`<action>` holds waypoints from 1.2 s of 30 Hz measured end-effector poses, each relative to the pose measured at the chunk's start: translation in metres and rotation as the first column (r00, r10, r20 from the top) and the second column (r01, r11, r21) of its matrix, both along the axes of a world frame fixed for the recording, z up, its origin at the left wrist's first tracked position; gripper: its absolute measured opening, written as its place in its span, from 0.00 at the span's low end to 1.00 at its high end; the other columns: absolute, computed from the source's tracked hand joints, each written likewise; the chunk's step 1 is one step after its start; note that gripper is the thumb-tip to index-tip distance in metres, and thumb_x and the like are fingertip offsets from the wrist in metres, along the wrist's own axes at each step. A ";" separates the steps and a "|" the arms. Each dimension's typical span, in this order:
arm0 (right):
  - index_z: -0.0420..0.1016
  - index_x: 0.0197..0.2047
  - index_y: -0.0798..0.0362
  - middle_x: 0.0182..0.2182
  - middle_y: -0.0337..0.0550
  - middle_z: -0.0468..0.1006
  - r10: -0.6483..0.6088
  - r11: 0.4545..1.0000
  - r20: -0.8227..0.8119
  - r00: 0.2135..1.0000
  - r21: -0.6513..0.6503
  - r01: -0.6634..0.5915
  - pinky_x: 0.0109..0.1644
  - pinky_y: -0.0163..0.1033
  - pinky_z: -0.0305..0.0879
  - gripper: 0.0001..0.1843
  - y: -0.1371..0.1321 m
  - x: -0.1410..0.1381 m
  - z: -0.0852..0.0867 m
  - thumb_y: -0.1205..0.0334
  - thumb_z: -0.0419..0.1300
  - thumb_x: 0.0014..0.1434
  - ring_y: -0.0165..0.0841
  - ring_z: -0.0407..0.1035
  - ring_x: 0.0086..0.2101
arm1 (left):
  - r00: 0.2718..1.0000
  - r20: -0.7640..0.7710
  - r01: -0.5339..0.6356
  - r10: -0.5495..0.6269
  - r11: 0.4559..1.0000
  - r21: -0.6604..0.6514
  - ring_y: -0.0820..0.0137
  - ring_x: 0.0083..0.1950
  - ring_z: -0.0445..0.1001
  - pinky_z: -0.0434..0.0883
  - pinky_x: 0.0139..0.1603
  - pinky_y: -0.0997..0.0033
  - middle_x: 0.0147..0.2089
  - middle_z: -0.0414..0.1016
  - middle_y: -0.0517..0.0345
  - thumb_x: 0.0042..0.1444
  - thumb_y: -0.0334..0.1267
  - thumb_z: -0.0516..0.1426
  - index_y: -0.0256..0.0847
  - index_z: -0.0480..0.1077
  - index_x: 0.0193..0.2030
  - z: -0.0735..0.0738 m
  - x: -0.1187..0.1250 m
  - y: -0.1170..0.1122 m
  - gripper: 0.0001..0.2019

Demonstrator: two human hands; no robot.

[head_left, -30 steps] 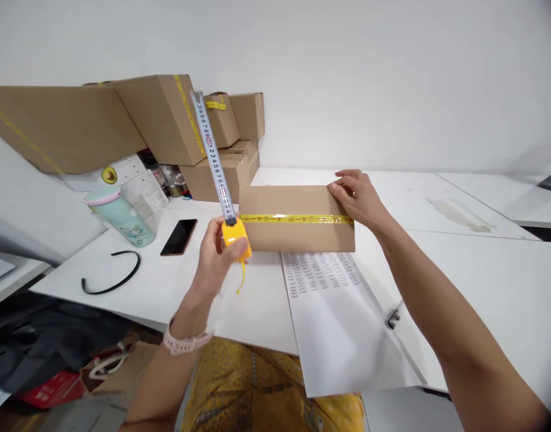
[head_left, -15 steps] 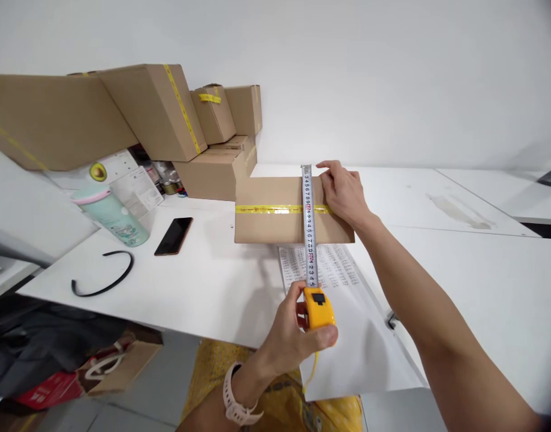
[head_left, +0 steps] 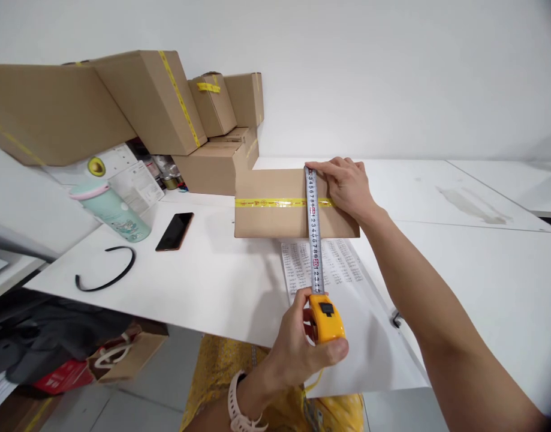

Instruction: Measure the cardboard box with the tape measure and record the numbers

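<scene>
My left hand (head_left: 302, 345) is closed around the yellow case of a tape measure (head_left: 329, 324). Its silver blade is drawn out, running away from me across the top of a taped cardboard box (head_left: 266, 225). My right hand (head_left: 347, 186) rests on the box's far right corner, some fingers bent over the edge. The index finger reaches left and touches the blade's far end at the back edge. Beneath the near side of the box lies a printed sheet (head_left: 297, 264), partly covered.
Several cardboard boxes (head_left: 144, 102) are stacked at the back left against the wall. On the left of the white table (head_left: 203, 282) are a mint-green tumbler (head_left: 116, 213), a phone (head_left: 175, 231) and a black curved band (head_left: 122, 277). A paper bag (head_left: 135, 357) stands below.
My right index finger has moved left onto the blade's far end. The blade's end has drawn nearer the box's back edge, and the case has shifted slightly right and toward me.
</scene>
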State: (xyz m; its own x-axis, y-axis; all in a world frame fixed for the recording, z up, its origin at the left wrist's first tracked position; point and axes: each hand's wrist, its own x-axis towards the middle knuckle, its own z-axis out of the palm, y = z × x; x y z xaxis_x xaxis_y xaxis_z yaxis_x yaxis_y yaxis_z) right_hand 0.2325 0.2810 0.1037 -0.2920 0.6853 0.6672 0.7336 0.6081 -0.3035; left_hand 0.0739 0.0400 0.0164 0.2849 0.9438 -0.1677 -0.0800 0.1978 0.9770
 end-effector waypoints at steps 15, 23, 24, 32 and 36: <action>0.78 0.56 0.40 0.38 0.47 0.75 -0.022 1.000 0.004 1.000 -0.016 0.022 0.55 0.58 0.60 0.24 -0.003 -0.001 0.000 0.58 0.42 0.73 0.45 0.67 0.44 | 0.998 -0.067 0.027 -0.022 0.997 0.069 0.68 0.41 0.69 0.70 0.39 0.68 0.47 0.73 0.53 0.44 0.44 0.70 0.42 0.63 0.56 -0.031 -0.015 0.009 0.33; 0.77 0.57 0.37 0.39 0.47 0.73 -0.022 0.999 -0.002 1.000 -0.022 0.022 0.56 0.59 0.59 0.24 -0.002 0.001 -0.004 0.57 0.42 0.73 0.46 0.66 0.46 | 0.999 -0.016 0.046 -0.045 0.997 0.063 0.68 0.41 0.70 0.70 0.40 0.67 0.50 0.73 0.51 0.44 0.44 0.70 0.43 0.62 0.57 -0.041 -0.022 0.010 0.35; 0.77 0.57 0.37 0.39 0.47 0.73 -0.022 0.999 -0.001 1.000 -0.024 0.022 0.56 0.59 0.59 0.23 -0.002 0.001 -0.004 0.57 0.42 0.73 0.46 0.66 0.46 | 0.999 -0.023 0.042 -0.041 0.997 0.058 0.68 0.41 0.70 0.70 0.41 0.67 0.49 0.73 0.51 0.44 0.44 0.70 0.43 0.63 0.57 -0.041 -0.021 0.010 0.35; 0.75 0.59 0.36 0.41 0.48 0.72 -0.023 0.999 0.024 0.999 -0.024 0.024 0.57 0.62 0.58 0.23 -0.003 0.001 -0.006 0.54 0.42 0.73 0.50 0.66 0.48 | 0.997 -0.065 0.046 -0.042 0.997 0.058 0.67 0.41 0.71 0.70 0.42 0.65 0.49 0.74 0.51 0.44 0.43 0.70 0.42 0.62 0.57 -0.038 -0.021 0.010 0.35; 0.75 0.59 0.37 0.40 0.48 0.72 -0.020 1.000 0.016 1.000 0.005 0.019 0.57 0.63 0.59 0.24 -0.001 0.002 -0.008 0.51 0.41 0.74 0.50 0.67 0.48 | 0.997 -0.067 0.049 -0.045 0.997 0.059 0.67 0.41 0.71 0.70 0.42 0.65 0.48 0.74 0.53 0.44 0.44 0.70 0.43 0.61 0.58 -0.041 -0.022 0.010 0.36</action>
State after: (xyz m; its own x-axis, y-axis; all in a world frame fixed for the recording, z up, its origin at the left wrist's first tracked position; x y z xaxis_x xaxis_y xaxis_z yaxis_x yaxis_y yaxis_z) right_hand 0.2349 0.2800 0.0959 -0.2893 0.6879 0.6656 0.7501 0.5949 -0.2888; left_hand 0.0519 0.0502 -0.0250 0.3196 0.9386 -0.1300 -0.0075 0.1397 0.9902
